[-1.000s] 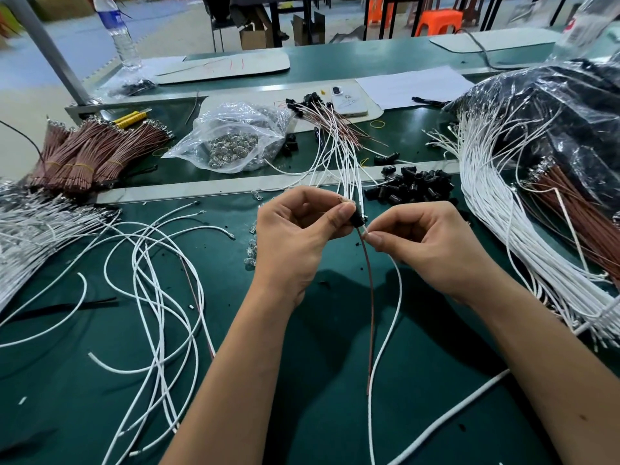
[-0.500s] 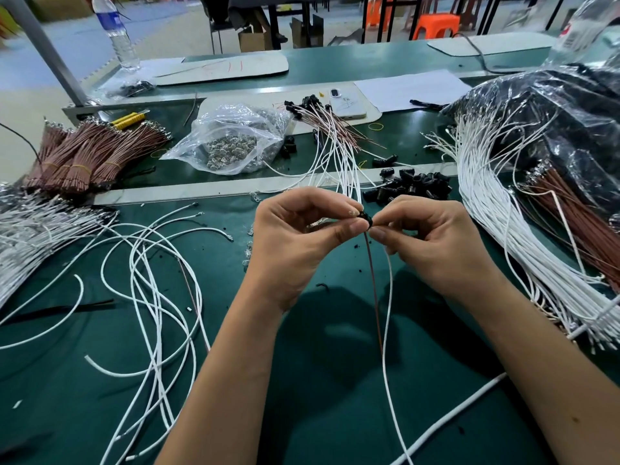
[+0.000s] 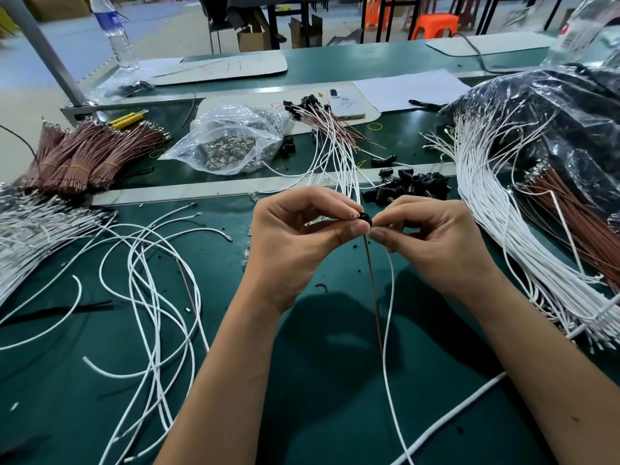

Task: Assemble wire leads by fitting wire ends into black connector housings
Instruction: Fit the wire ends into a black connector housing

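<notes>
Both hands meet over the green table (image 3: 318,414), just above its middle; the left hand (image 3: 295,243) pinches a small black housing (image 3: 365,219) between thumb and forefinger, its other fingers curled; the right hand (image 3: 436,243) closes its thumb and forefinger on the wires right at the housing's near side, fingertips almost touching the left thumb. A brown wire (image 3: 373,290) and a white wire (image 3: 389,317) hang down from that pinch and trail toward the near edge; how deep their ends sit in the housing I cannot tell. Behind the hands lies a pile of loose black housings (image 3: 411,186); beside it, finished leads (image 3: 335,142) fan away toward the far side. Loose white wires (image 3: 147,283) loop across the left; bundles of brown wire (image 3: 84,156) sit far left, near a clear bag (image 3: 235,142) of metal terminals; a thick sheaf of white wires (image 3: 496,209) curves along the right.
</notes>
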{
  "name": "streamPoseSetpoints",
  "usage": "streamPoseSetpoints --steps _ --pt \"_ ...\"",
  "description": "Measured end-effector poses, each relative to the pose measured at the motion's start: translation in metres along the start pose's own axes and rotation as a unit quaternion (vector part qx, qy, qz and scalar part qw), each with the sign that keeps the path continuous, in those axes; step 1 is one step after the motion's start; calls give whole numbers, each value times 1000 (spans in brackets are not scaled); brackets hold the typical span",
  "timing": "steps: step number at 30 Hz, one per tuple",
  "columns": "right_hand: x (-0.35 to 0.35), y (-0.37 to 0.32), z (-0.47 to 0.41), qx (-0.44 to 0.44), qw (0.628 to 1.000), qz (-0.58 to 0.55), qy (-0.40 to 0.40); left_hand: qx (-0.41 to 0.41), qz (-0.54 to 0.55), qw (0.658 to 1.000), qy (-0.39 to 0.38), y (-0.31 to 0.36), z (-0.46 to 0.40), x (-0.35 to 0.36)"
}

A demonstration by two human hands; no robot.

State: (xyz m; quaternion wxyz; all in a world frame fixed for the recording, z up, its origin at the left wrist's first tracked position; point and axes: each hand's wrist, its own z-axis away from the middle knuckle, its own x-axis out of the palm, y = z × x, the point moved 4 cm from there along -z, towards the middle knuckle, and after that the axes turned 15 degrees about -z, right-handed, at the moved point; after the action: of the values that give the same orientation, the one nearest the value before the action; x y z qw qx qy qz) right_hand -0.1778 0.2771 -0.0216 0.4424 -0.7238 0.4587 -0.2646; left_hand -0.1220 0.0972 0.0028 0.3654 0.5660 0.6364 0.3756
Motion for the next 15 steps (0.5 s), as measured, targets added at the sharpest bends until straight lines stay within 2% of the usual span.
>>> streamPoseSetpoints --steps 15 --pt "-3 5 0 15 999 33 4 12 2 1000 13 -1 -2 -3"
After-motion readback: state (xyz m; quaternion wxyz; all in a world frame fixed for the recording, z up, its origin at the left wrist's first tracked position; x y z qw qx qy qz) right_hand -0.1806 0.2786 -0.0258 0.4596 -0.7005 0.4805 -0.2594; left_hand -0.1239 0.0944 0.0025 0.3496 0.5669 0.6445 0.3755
